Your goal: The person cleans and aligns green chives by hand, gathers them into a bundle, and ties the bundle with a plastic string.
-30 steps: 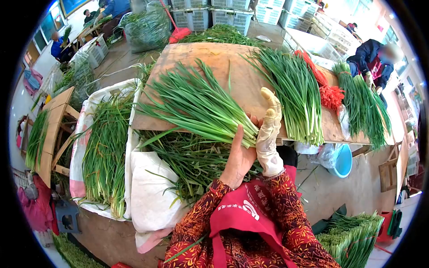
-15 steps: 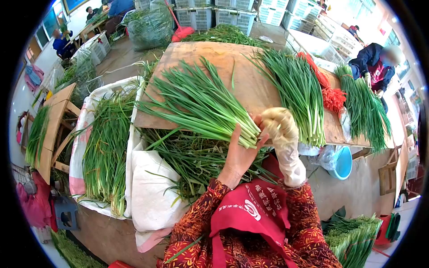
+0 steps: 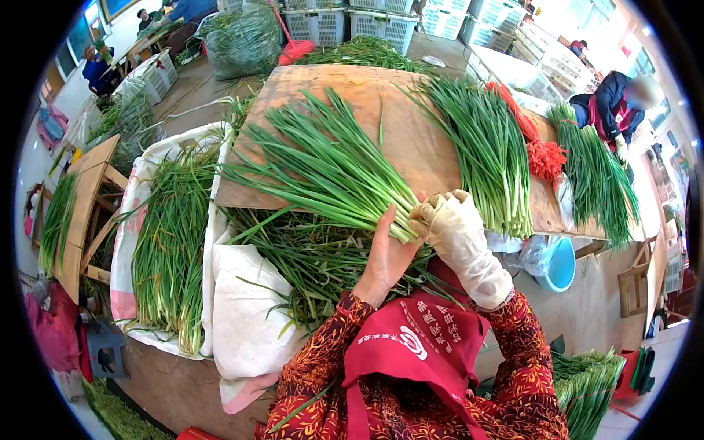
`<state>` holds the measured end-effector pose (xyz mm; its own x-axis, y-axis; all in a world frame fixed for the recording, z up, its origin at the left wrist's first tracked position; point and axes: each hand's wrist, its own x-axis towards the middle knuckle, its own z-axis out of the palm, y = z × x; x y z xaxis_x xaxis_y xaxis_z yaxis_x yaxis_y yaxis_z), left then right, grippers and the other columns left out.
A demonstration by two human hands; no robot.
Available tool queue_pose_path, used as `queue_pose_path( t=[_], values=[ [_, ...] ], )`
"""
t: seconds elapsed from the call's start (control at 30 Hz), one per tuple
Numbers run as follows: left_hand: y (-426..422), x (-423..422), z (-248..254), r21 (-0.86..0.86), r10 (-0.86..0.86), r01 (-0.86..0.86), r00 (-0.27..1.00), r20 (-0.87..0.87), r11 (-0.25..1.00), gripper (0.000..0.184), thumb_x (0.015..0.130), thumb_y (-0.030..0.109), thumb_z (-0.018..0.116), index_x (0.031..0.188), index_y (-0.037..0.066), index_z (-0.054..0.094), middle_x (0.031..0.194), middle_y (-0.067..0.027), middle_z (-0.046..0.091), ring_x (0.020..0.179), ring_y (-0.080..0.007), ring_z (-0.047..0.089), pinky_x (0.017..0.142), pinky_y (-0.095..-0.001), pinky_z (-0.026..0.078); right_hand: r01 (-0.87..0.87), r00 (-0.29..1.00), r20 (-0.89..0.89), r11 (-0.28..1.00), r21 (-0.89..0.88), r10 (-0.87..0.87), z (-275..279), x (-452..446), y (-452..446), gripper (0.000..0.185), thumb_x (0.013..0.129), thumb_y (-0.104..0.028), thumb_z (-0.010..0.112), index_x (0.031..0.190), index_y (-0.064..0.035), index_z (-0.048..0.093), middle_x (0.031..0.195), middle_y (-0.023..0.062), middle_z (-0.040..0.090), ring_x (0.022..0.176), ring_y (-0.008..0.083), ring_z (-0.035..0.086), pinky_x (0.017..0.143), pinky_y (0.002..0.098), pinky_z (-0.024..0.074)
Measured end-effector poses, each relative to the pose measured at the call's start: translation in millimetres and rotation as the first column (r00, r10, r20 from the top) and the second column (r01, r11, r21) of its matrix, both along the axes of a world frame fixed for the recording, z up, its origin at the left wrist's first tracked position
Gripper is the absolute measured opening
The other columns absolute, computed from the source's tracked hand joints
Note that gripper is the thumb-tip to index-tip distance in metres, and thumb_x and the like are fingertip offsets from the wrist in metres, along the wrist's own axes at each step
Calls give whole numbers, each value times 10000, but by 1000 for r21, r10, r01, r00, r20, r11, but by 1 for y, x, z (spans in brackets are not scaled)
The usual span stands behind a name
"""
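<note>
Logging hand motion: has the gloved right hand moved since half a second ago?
Yes, the right hand moved left against the wooden board, to the stem ends.

Green leafy bunches (image 3: 345, 170) and red strands (image 3: 546, 160) lie across the wooden tabletop (image 3: 422, 143).

The one view looks out from the wearer's head — forward and steeply down — with the red apron (image 3: 411, 367) and patterned sleeves (image 3: 524, 367) close below. The left hand (image 3: 387, 257) and gloved right hand (image 3: 458, 227) sit near the centre, the wooden board (image 3: 414, 143) just beyond; the wide lens also takes in distant crates (image 3: 378, 31) along the top — its edges curving into black.
</note>
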<state>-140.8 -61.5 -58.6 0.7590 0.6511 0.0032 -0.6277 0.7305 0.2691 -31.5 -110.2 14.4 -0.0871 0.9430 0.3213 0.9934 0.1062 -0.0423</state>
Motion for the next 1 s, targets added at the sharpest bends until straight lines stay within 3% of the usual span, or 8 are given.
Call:
queue_pose_path(
  t=[0.23,0.43,0.63,0.87,0.93,1.0],
  values=[
    [2,-7,2,33,-29,29,1000,10,999,512,918,376,392,1302,42,337,1347,-79,402,1187,-172,411,990,-324,322,-94,993,70,994,-63,98,2,4,-1,258,759,-237,619,1004,-166,587,829,14,561,816,189,563,848,380,366],
    [3,-8,-2,26,-51,50,998,26,998,526,912,398,388,1302,48,341,1351,-85,396,1207,-182,394,1003,-342,306,-77,982,154,980,-183,106,7,3,1,264,774,-226,604,1034,-184,575,853,3,549,838,174,546,867,393,355],
    [3,-10,5,41,-38,37,999,28,998,527,908,406,392,1306,64,339,1339,-76,409,1172,-167,417,951,-321,335,-135,989,51,989,-57,138,6,3,-1,217,764,-227,615,974,-176,602,862,3,557,821,183,544,871,368,346],
    [3,-11,0,42,-31,32,999,-15,999,528,901,403,400,1311,76,339,1327,-64,423,1081,-137,467,837,-289,375,-138,967,-225,988,-62,121,-2,5,-3,173,752,-221,624,904,-139,617,836,14,572,822,198,545,819,354,356],
    [4,-11,-6,50,-47,47,999,-7,998,524,901,394,398,1310,70,338,1329,-68,420,1108,-143,456,874,-298,371,-102,956,-284,990,-97,71,1,2,-2,164,753,-222,625,887,-127,615,818,22,576,817,205,548,802,355,360],
    [4,-10,-6,56,-49,50,999,-11,997,522,902,383,396,1310,64,336,1333,-75,413,1143,-155,439,922,-310,358,-58,975,-220,991,-118,31,0,0,1,162,749,-223,627,870,-116,609,796,33,579,783,217,555,771,352,374]
  ],
)
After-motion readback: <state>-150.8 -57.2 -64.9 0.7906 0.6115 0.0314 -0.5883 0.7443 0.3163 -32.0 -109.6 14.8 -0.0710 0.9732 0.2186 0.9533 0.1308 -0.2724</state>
